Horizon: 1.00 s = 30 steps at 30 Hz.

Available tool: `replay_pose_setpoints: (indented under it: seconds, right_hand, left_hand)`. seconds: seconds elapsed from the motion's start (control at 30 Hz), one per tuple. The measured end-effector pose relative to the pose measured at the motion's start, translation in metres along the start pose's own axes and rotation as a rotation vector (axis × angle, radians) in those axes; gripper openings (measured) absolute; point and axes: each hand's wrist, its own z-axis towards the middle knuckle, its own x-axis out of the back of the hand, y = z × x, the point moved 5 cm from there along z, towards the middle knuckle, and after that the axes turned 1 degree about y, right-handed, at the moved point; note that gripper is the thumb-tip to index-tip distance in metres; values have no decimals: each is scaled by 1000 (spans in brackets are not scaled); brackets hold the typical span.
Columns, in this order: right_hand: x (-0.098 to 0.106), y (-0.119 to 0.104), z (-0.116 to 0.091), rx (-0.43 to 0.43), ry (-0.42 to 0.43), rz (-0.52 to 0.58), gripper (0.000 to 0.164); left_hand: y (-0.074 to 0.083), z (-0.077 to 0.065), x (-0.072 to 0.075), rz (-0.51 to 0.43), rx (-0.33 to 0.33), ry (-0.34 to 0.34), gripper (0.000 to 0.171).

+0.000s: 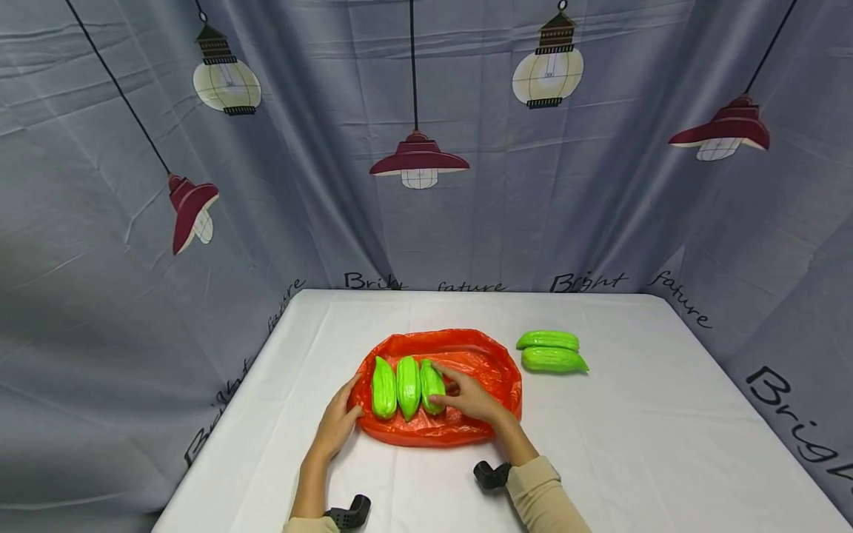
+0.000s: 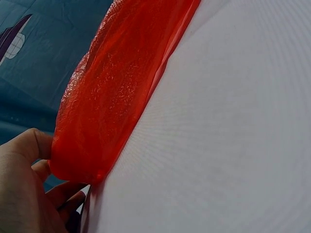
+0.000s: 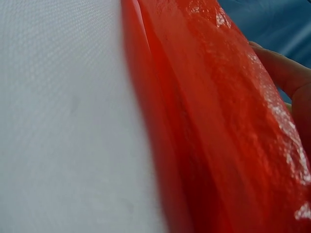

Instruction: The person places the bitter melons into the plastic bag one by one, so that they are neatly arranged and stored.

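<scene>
Inside a red plastic bag [image 1: 476,355], spread in an oval with a raised rim, three bright green bitter gourds lie side by side. They are the left gourd [image 1: 383,389], the middle gourd [image 1: 408,385] and the right gourd [image 1: 432,386]. My right hand [image 1: 469,396] grips the right gourd from its right side, thumb near the close end and fingers at the far end. The left hand [image 1: 336,418] holds the bag's left rim; in the left wrist view its thumb and fingers [image 2: 63,194] are at the red edge. The bag wall mostly hides the right hand in the right wrist view.
Two more green bitter gourds [image 1: 552,360] lie on the white table [image 1: 640,429], to the right of the bag. A grey curtain [image 1: 453,222] printed with lamps surrounds the table's back and sides. Each wrist wears a black device [image 1: 492,475].
</scene>
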Motion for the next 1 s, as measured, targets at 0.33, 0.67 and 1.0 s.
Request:
replay_pose_setpoints:
  seconds: [0.33,0.67,1.0]
  right_hand:
    - [23,-12,-13,14,20,-11,62]
    - [68,-42,-29,121,133,-46,52]
    - [136,-30,-45,92,376,-97,48]
  left_hand:
    - [3,1,-1,4,-1,-22,66]
    - [2,1,1,-4,-1,-12,66]
    - [2,-1,1,-5,17,-23,67]
